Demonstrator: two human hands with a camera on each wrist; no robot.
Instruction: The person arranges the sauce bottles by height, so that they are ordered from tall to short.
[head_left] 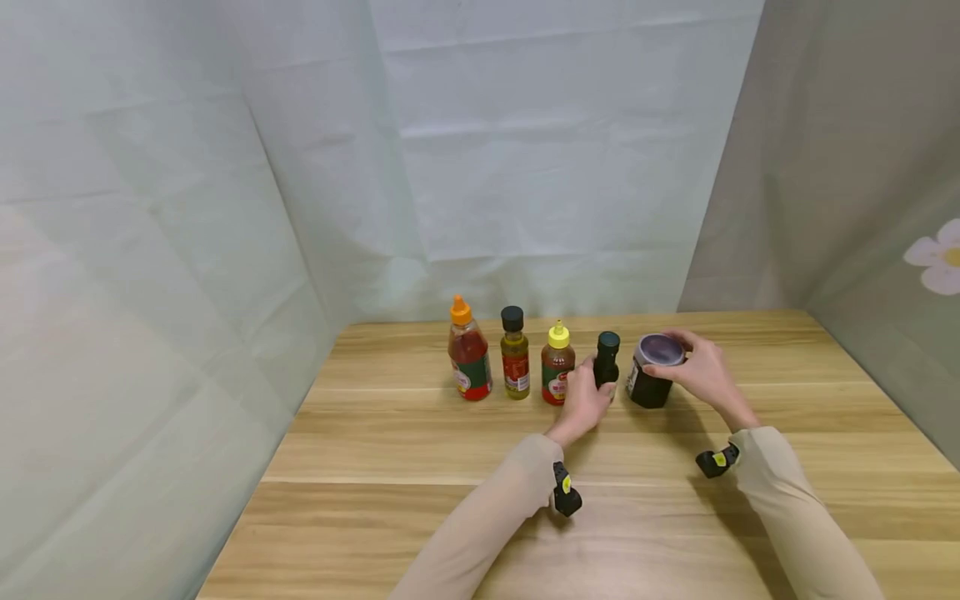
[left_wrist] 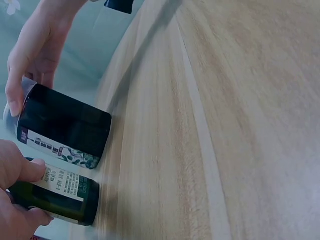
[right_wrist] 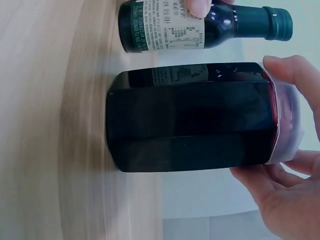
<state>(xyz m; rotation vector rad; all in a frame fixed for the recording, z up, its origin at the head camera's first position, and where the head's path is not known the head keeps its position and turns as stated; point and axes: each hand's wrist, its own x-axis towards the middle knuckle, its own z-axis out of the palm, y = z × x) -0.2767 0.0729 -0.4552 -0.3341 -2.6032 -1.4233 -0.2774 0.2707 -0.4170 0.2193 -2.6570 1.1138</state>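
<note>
My left hand [head_left: 587, 398] grips a small dark green glass bottle [right_wrist: 167, 26] around its body; a pale printed label shows beside the fingers in both wrist views. To its right, my right hand [head_left: 701, 367] holds a dark, many-sided jar [right_wrist: 190, 120] by its translucent purplish lid [right_wrist: 287, 120], thumb on one side and fingers on the other. The jar stands upright, close beside the green bottle. Just left of my left hand is a sauce bottle with a yellow nozzle cap [head_left: 558, 336], its lower right part hidden behind the hand.
Farther left along the row stand an orange-capped squeeze bottle of red sauce [head_left: 470, 362] and a black-capped bottle of yellowish liquid [head_left: 516, 358]. The wooden table [head_left: 390, 450] ends at a pale hanging cloth [head_left: 540, 167] behind the row.
</note>
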